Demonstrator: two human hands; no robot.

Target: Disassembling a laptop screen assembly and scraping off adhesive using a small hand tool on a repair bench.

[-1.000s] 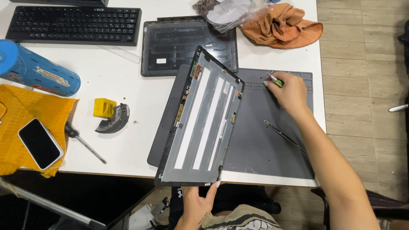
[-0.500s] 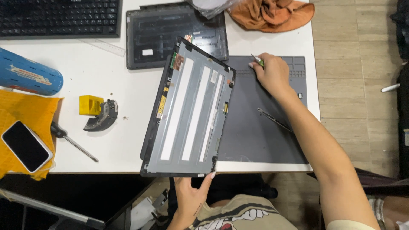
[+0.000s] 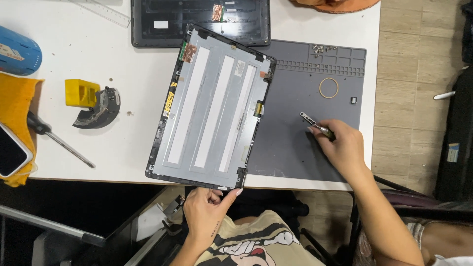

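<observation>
Head view: hands grip flat grey screen panel point(image 3: 212, 108); thin metal tweezers point(image 3: 315, 125).

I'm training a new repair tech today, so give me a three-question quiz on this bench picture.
1. True or false: the left hand grips the near edge of the screen panel.
2. What do the right hand fingers hold?
A. a small metal tool
B. a rubber band
C. a ruler
3. Fill in: the rubber band lies on the grey ____.

Key
1. True. The panel rests partly on the white table and partly on the mat.
2. A. Its tip is over the mat.
3. Mat. The screwdriver lies far left, untouched.
</observation>
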